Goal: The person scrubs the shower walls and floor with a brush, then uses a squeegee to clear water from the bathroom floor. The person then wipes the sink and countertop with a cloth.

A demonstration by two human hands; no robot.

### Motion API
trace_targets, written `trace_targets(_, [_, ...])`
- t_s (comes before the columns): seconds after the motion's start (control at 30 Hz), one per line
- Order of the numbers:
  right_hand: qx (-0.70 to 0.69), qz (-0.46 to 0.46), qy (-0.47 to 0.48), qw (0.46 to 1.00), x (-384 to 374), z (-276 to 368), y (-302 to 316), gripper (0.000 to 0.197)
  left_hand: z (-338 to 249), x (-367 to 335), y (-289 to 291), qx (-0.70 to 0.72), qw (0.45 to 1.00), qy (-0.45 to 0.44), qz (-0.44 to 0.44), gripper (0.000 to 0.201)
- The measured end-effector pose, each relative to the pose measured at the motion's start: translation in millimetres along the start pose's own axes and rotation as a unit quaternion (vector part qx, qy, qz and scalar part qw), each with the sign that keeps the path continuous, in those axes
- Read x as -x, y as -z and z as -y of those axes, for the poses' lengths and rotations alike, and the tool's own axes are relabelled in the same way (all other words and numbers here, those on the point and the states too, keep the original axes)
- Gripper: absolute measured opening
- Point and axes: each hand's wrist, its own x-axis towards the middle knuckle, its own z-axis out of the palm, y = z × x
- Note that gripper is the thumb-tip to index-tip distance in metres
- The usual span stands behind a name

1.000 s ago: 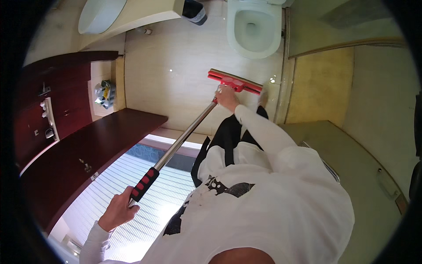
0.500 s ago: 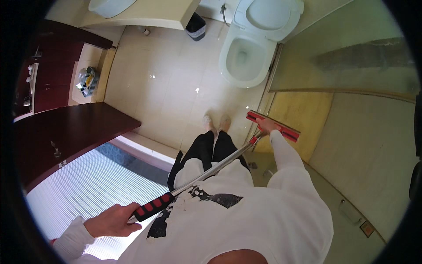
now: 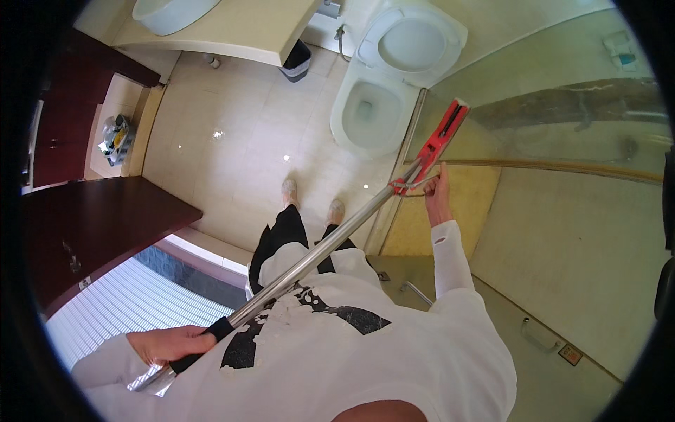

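Observation:
A long-handled mop (image 3: 316, 257) slants across my body, its silver pole rising from lower left to upper right. My left hand (image 3: 172, 346) is closed around the pole's lower end, by the black grip (image 3: 204, 343). The narrow red mop head (image 3: 441, 133) stands on edge at the upper end, near the glass panel. Beside its joint, my right hand (image 3: 438, 197) has curled fingers on the metal wire bracket (image 3: 420, 185), the index finger pointing up. The underside of the head is mostly turned from view.
An open-lidded toilet (image 3: 373, 116) is ahead, with a dark bin (image 3: 296, 62) to its left under the counter (image 3: 232, 28). A glass panel (image 3: 548, 105) and a raised yellowish ledge (image 3: 436, 211) lie right. A dark red door (image 3: 112, 225) stands open at left.
The mop head has swung upward and turned from lying crosswise to standing on edge. My right hand has shifted from the head to the bracket. My left hand has moved slightly left along with the pole.

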Motion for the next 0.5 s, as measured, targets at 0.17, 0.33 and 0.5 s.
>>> trace_targets(0.17, [-0.104, -0.071, 0.067, 0.99, 6.6, 6.5, -64.6, 0.034, -16.2, 24.7, 16.6, -0.104, 0.988, -0.079, -0.084, 0.03])
trace_targets(0.33, [-0.183, -0.137, 0.095, 0.969, 25.2, -14.1, -106.7, 0.032, -18.7, 34.6, 48.2, -0.171, 0.97, -0.098, -0.145, 0.037])
trace_targets(0.5, [-0.197, -0.127, 0.086, 0.968, 57.0, -22.0, -131.3, 0.041, -24.1, 45.0, 73.7, -0.16, 0.966, -0.14, -0.147, 0.042])
